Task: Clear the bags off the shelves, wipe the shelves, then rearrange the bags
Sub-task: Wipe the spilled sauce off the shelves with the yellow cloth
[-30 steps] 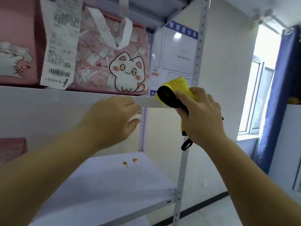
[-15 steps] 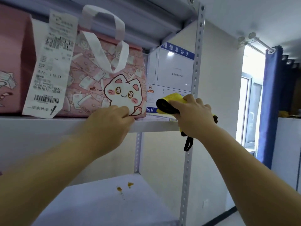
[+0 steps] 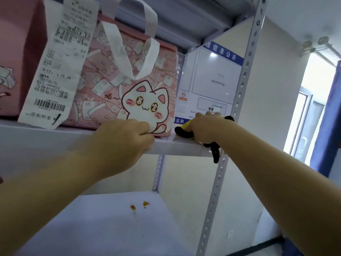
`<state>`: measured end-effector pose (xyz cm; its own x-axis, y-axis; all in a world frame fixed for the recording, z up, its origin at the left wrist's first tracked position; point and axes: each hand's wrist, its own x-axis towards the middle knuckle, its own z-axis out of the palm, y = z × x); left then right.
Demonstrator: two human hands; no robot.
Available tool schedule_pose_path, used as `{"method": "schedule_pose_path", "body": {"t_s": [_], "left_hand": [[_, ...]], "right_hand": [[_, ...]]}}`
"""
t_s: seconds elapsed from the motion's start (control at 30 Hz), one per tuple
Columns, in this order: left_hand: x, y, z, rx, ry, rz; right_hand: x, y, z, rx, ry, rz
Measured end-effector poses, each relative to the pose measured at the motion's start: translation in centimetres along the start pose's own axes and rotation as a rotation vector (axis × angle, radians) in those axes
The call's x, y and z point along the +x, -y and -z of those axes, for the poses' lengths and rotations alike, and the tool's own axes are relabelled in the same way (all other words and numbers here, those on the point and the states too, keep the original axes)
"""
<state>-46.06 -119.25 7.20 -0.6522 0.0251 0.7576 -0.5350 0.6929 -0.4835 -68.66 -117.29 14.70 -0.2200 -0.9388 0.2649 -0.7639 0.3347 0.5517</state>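
A pink cat-print bag (image 3: pixel 114 84) with white handles stands on the upper shelf (image 3: pixel 55 137). My left hand (image 3: pixel 127 137) pinches the bag's lower front edge at the shelf lip. To its right, my right hand (image 3: pixel 206 126) presses a yellow and black cloth (image 3: pixel 184 131) onto the shelf's right end, beside the bag. A black loop of the cloth hangs over the shelf edge. Another pink bag (image 3: pixel 16 58) with a long receipt (image 3: pixel 60 67) stands at the left.
The lower shelf (image 3: pixel 92 228) carries two small orange stains (image 3: pixel 139 205). A perforated metal upright (image 3: pixel 238 100) stands at the right corner. A white and blue notice board (image 3: pixel 210 78) hangs on the wall behind. A window and blue curtain (image 3: pixel 330 111) are at the right.
My view rose toward the upper shelf. My left hand went from the shelf's edge to the cat bag's bottom. My right hand lowered the cloth onto the shelf's right end.
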Motion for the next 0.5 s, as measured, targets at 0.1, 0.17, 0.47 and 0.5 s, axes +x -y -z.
{"method": "schedule_pose_path", "body": {"t_s": [0.1,0.17,0.47,0.5], "left_hand": [[0.1,0.0,0.2,0.024,0.006,-0.032],[0.1,0.0,0.4,0.041,0.013,-0.047],[0.0,0.1,0.0,0.067,-0.011,-0.055],[0.0,0.1,0.0,0.067,-0.020,-0.049]], "right_hand": [[1.3,0.1,0.0,-0.043,0.066,-0.044],[1.4,-0.5,0.1,0.017,0.075,-0.067],[1.9,-2.3,-0.7,-0.036,0.012,0.213],[1.5,-2.4,-0.5,-0.054,0.000,0.229]]}}
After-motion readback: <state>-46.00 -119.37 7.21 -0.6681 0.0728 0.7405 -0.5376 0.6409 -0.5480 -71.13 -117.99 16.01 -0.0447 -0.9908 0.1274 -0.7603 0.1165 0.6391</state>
